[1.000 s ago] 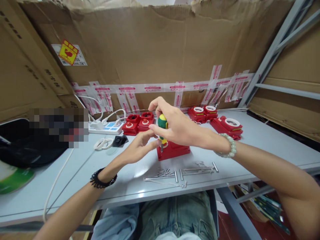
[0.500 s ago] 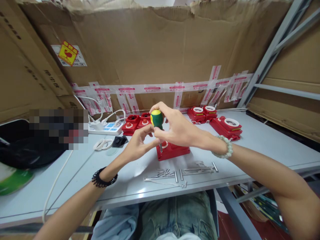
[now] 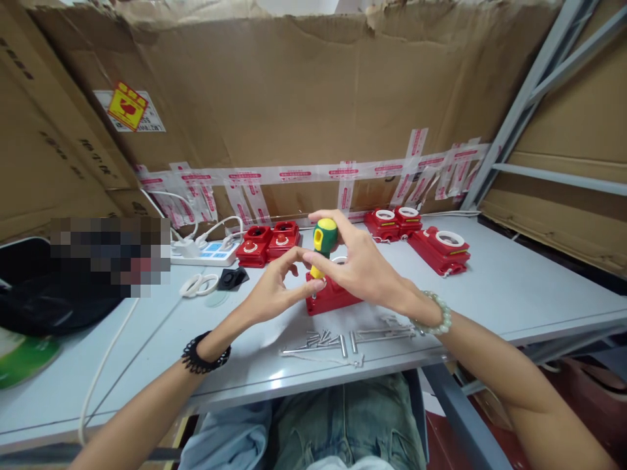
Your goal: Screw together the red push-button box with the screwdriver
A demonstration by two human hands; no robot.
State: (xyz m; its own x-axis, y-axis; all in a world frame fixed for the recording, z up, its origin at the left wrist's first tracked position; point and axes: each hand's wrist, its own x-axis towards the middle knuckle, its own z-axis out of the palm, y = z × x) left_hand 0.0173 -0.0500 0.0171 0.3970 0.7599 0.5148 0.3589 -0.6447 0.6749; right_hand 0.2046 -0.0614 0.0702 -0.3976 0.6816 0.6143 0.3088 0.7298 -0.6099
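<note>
A red plastic box (image 3: 329, 298) sits on the grey table (image 3: 514, 287) in front of me. A screwdriver with a green and yellow handle (image 3: 324, 238) stands upright on the box's left corner. My right hand (image 3: 360, 264) is closed round the handle from the right. My left hand (image 3: 274, 287) pinches the screwdriver's lower part, just above the box. Several long silver screws (image 3: 350, 339) lie on the table just in front of the box.
More red boxes stand at the back: a pair (image 3: 267, 243) on the left, others (image 3: 421, 235) on the right. A white power strip (image 3: 203, 251), white rings (image 3: 200, 284), a black part (image 3: 231, 279) and a black bag (image 3: 49, 300) lie left. Cardboard walls the bench; a metal rack (image 3: 533, 85) rises right.
The screwdriver handle has shifted a little right and stands more upright in my right hand. My left fingers stay at its lower end. The camera has drifted slightly.
</note>
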